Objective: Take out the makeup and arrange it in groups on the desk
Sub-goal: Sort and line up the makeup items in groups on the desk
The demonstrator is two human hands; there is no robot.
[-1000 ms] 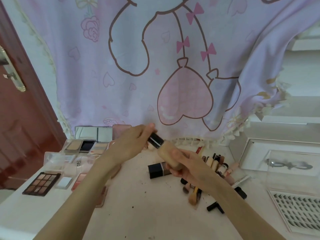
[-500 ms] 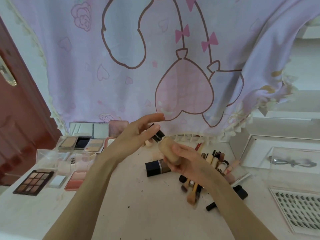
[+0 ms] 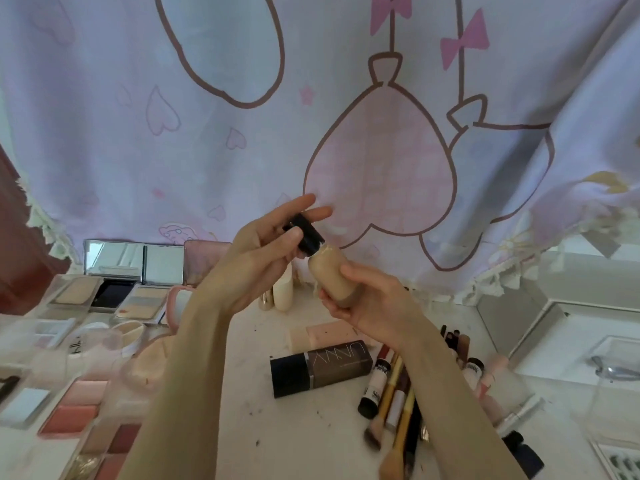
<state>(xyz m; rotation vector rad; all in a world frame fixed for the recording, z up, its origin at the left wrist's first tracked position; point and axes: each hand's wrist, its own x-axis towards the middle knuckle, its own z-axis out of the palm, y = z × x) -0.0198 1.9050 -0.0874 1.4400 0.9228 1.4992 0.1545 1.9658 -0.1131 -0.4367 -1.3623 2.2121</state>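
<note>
My right hand [image 3: 372, 299] grips a beige foundation bottle [image 3: 334, 275] by its lower half, held tilted above the desk [image 3: 277, 427]. My left hand [image 3: 263, 251] pinches the bottle's black cap [image 3: 306, 233] between thumb and fingers. On the desk below lies a dark foundation bottle [image 3: 320, 372] on its side, with a pale pink tube [image 3: 325, 336] behind it. Brushes and lip products [image 3: 391, 393] lie in a heap at the right. Powder compacts and palettes [image 3: 83, 341] are spread at the left.
A lilac cartoon cloth [image 3: 311, 116] hangs behind the desk. A white box [image 3: 571, 327] with a clear lid stands at the right, a lash tray [image 3: 620, 462] near the bottom right corner. A small cream bottle [image 3: 282, 292] stands at the back. A red door [image 3: 14, 237] is at the left.
Both hands have lifted the beige bottle higher and closer to the camera. My left fingers have shifted on the black cap. The view has moved nearer to the desk.
</note>
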